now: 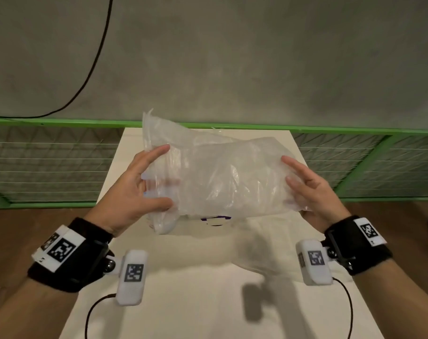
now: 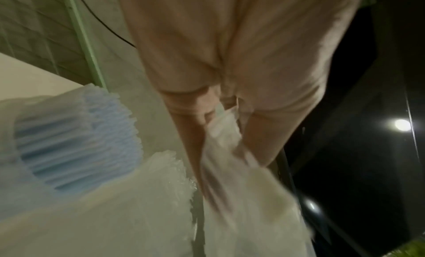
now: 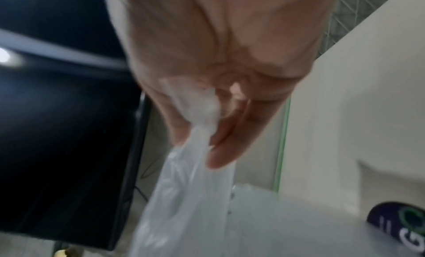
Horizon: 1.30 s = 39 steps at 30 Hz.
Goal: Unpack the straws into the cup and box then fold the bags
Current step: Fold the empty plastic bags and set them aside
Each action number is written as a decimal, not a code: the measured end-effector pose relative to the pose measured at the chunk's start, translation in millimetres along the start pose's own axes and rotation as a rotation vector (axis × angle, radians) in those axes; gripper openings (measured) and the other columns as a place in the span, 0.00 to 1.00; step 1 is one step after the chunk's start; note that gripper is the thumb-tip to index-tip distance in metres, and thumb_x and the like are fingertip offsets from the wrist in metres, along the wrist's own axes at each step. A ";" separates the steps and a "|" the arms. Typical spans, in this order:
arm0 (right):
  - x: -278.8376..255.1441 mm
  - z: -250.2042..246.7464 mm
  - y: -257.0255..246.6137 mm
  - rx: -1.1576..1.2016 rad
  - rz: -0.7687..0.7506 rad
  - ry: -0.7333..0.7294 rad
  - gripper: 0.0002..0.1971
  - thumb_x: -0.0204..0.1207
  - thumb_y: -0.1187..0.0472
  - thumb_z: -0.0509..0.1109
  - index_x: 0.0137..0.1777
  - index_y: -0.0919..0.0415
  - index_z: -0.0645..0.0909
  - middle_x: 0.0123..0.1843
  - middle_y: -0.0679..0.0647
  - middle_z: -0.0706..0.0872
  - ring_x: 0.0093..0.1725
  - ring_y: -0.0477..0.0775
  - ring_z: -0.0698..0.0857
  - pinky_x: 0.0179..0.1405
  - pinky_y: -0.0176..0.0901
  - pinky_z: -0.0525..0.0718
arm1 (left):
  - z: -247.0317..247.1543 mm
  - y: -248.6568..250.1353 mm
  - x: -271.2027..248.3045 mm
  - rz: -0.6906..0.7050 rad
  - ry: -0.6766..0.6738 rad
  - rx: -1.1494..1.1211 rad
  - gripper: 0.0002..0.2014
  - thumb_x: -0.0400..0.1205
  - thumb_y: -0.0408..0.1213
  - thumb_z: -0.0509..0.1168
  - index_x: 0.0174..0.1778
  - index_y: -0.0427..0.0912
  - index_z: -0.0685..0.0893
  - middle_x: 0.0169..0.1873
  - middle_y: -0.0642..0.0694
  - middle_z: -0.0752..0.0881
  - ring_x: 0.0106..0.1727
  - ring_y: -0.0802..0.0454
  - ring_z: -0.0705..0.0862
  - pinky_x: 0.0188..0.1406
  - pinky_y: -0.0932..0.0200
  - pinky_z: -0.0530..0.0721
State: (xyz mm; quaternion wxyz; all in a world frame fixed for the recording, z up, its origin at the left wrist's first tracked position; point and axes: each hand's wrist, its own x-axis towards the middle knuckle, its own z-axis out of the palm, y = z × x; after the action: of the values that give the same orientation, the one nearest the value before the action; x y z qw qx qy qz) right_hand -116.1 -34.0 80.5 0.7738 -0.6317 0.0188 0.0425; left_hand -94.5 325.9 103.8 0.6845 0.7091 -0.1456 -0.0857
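A crumpled clear plastic bag hangs in the air over the white table, stretched between both hands. My left hand grips its left end, thumb below and fingers above; the left wrist view shows the film pinched in the fingers. My right hand pinches the right end, the bag bunched between thumb and fingers. Blue straws and clear straws lie bundled below the left hand. A cup with purple print peeks out under the bag, and a dark printed cup shows by the right hand.
A green-framed mesh fence runs behind the table's far edge. A black cable crosses the grey floor beyond it. Brown floor lies on both sides of the table. A dark panel stands to the right.
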 end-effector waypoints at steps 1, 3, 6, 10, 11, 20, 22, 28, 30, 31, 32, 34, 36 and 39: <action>3.8 -2.5 2.4 -0.063 -0.005 0.032 0.27 0.77 0.69 0.69 0.74 0.50 0.77 0.78 0.42 0.75 0.54 0.42 0.85 0.39 0.38 0.89 | -2.1 1.4 0.6 -0.009 -0.021 -0.010 0.48 0.70 0.10 0.72 0.77 0.63 0.74 0.70 0.75 0.72 0.64 0.51 0.88 0.52 0.54 0.91; 7.3 -12.3 6.8 -0.162 -0.032 0.064 0.30 0.76 0.76 0.68 0.75 0.51 0.76 0.80 0.38 0.72 0.52 0.37 0.85 0.37 0.35 0.88 | -11.4 3.7 1.5 -0.045 -0.032 -0.041 0.49 0.71 0.09 0.70 0.76 0.65 0.74 0.74 0.75 0.69 0.67 0.49 0.87 0.52 0.48 0.92; 5.9 -28.9 5.9 -0.140 -0.065 0.050 0.34 0.70 0.74 0.73 0.76 0.49 0.75 0.79 0.38 0.73 0.51 0.40 0.85 0.40 0.39 0.89 | -22.4 4.8 -1.2 -0.084 -0.082 -0.033 0.51 0.69 0.12 0.75 0.76 0.71 0.74 0.82 0.64 0.65 0.69 0.47 0.85 0.54 0.42 0.91; 7.9 -21.7 3.1 -0.078 0.013 -0.003 0.29 0.62 0.54 0.83 0.66 0.46 0.85 0.69 0.48 0.84 0.45 0.49 0.86 0.38 0.46 0.88 | -17.1 3.7 -2.7 -0.150 -0.271 -0.050 0.51 0.61 0.26 0.86 0.74 0.73 0.75 0.83 0.63 0.64 0.74 0.51 0.81 0.61 0.37 0.87; 9.0 -16.7 3.5 -0.127 0.006 0.002 0.25 0.64 0.56 0.82 0.63 0.46 0.86 0.67 0.47 0.85 0.41 0.47 0.85 0.36 0.44 0.88 | -14.7 2.8 -1.7 -0.148 -0.299 0.010 0.52 0.61 0.29 0.86 0.75 0.74 0.73 0.82 0.70 0.63 0.80 0.56 0.74 0.69 0.39 0.83; 24.5 13.2 16.1 -1.396 -0.129 -0.054 0.41 0.76 0.70 0.68 0.82 0.34 0.59 0.81 0.42 0.67 0.78 0.46 0.68 0.71 0.46 0.71 | 8.1 -1.3 12.0 -0.149 -0.164 0.764 0.57 0.71 0.35 0.80 0.87 0.64 0.48 0.86 0.60 0.51 0.86 0.63 0.48 0.83 0.66 0.51; 23.9 27.7 15.8 -1.507 -0.050 0.017 0.45 0.75 0.74 0.62 0.84 0.38 0.50 0.84 0.53 0.63 0.73 0.61 0.76 0.63 0.53 0.77 | 21.4 -0.1 13.3 -0.162 -0.152 0.809 0.57 0.72 0.33 0.78 0.88 0.57 0.45 0.86 0.50 0.51 0.80 0.66 0.50 0.61 0.91 0.43; 5.9 72.1 0.5 -1.589 -0.081 0.049 0.48 0.71 0.75 0.59 0.86 0.44 0.41 0.82 0.69 0.60 0.46 0.74 0.84 0.43 0.53 0.79 | 56.4 -0.3 15.2 -0.094 -0.176 0.736 0.59 0.72 0.27 0.75 0.89 0.51 0.41 0.82 0.60 0.45 0.77 0.58 0.62 0.43 0.88 0.71; -4.6 88.2 -7.9 -1.548 -0.093 -0.007 0.47 0.71 0.71 0.62 0.84 0.39 0.44 0.84 0.66 0.55 0.52 0.74 0.84 0.48 0.53 0.78 | 69.3 0.0 14.2 -0.074 -0.184 0.696 0.57 0.74 0.29 0.74 0.88 0.53 0.40 0.84 0.59 0.43 0.74 0.65 0.63 0.46 0.89 0.70; -8.4 94.7 -11.3 -1.505 -0.119 -0.037 0.46 0.72 0.69 0.63 0.83 0.37 0.46 0.84 0.64 0.53 0.54 0.72 0.84 0.51 0.53 0.78 | 76.3 -0.2 14.0 -0.052 -0.178 0.659 0.54 0.77 0.31 0.73 0.88 0.54 0.40 0.85 0.59 0.43 0.74 0.70 0.59 0.52 0.91 0.66; -11.2 100.6 -13.7 -1.446 -0.163 -0.073 0.45 0.72 0.67 0.64 0.82 0.35 0.47 0.84 0.61 0.53 0.57 0.69 0.83 0.52 0.53 0.78 | 82.6 -0.6 13.8 -0.033 -0.168 0.605 0.52 0.79 0.34 0.71 0.88 0.55 0.41 0.85 0.59 0.43 0.76 0.75 0.53 0.60 0.92 0.59; -17.5 110.8 -20.4 -1.261 -0.247 -0.185 0.44 0.72 0.64 0.65 0.81 0.33 0.48 0.84 0.58 0.55 0.67 0.61 0.78 0.57 0.54 0.81 | 91.9 -1.3 15.8 -0.017 -0.134 0.455 0.47 0.79 0.45 0.70 0.88 0.55 0.46 0.86 0.61 0.47 0.83 0.71 0.42 0.82 0.73 0.50; -24.8 117.5 -24.8 -1.037 -0.261 -0.356 0.46 0.70 0.65 0.66 0.80 0.32 0.47 0.81 0.59 0.63 0.62 0.56 0.84 0.54 0.59 0.85 | 95.1 -1.6 17.8 -0.040 -0.090 0.283 0.47 0.72 0.57 0.67 0.88 0.55 0.55 0.86 0.59 0.53 0.87 0.63 0.45 0.88 0.52 0.51; -31.6 117.7 -30.5 -0.747 -0.188 -0.514 0.51 0.70 0.75 0.66 0.79 0.28 0.46 0.80 0.69 0.67 0.40 0.59 0.91 0.42 0.65 0.87 | 89.3 -4.7 16.8 -0.034 0.006 0.100 0.41 0.72 0.53 0.72 0.82 0.53 0.68 0.81 0.52 0.71 0.83 0.55 0.67 0.82 0.43 0.69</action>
State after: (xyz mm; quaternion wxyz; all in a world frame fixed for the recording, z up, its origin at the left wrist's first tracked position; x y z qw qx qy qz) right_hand -147.7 73.9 136.5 0.4734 -0.8351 -0.2475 0.1313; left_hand -106.9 236.1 96.2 0.6470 0.7451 -0.1358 -0.0877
